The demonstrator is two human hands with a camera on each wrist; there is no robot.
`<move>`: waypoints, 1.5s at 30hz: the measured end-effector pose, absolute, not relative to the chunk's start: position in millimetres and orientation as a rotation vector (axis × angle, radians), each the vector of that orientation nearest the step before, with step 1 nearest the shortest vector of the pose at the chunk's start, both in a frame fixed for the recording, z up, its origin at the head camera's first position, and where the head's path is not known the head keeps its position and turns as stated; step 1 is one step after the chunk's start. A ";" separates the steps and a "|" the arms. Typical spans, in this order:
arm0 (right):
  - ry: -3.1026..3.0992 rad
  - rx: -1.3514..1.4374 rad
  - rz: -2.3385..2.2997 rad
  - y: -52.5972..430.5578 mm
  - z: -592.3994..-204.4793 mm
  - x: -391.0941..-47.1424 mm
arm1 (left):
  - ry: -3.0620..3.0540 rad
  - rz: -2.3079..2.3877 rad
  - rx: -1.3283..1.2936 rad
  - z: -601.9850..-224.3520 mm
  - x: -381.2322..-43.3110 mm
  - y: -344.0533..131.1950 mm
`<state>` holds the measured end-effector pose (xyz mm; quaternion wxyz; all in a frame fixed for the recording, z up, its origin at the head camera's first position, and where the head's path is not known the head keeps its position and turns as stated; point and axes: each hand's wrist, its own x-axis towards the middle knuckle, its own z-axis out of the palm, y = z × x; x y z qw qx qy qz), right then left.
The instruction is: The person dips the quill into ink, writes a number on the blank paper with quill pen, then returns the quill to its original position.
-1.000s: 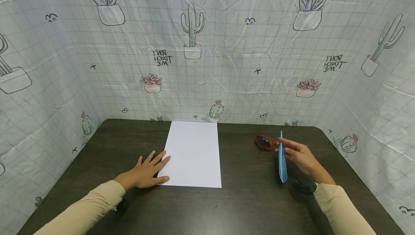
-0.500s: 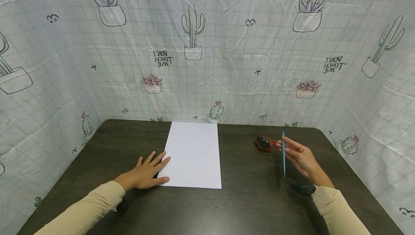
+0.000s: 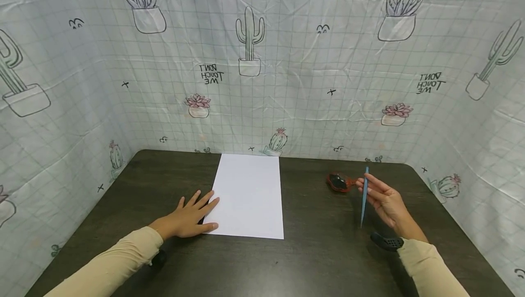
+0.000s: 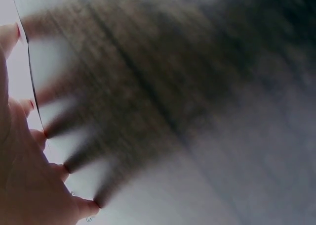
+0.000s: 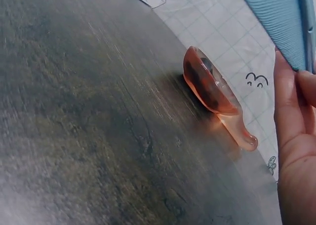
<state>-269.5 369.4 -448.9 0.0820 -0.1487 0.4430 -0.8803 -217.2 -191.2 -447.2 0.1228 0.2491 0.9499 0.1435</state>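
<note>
A white sheet of paper (image 3: 250, 197) lies flat on the dark table, reaching to the back edge. My left hand (image 3: 186, 217) rests with fingers spread on the sheet's left edge; the left wrist view also shows those fingers at the paper's edge. On the right, my right hand (image 3: 387, 203) pinches a thin, flat, light-blue object (image 3: 364, 201) near its upper end. Seen almost edge-on, it hangs above the table. The right wrist view shows fine ribs on this light-blue object (image 5: 281, 22); its kind is unclear.
Just left of my right hand, a translucent orange scoop-like dish (image 3: 339, 183) with a short handle sits on the dark table (image 3: 311, 251). Something dark is in its bowl. A patterned white cloth (image 3: 295, 83) hangs behind the table and along both sides.
The light-blue object has turned from showing some of its face to nearly edge-on, its lower end now leaning slightly left. The left hand stays on the paper; the whole head view has shifted slightly.
</note>
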 end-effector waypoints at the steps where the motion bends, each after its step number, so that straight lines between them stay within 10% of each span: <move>1: 1.313 -0.437 -2.635 369.0 -449.0 -269.8 | 2.772 0.417 0.726 -447.4 -217.5 -191.3; 18: 1.046 -0.901 -2.534 371.8 -461.2 -271.7 | 2.783 0.427 0.738 -445.3 -217.4 -192.5; 45: 1.686 -0.394 -2.475 360.2 -452.3 -274.0 | 2.780 0.429 0.736 -448.6 -217.6 -192.0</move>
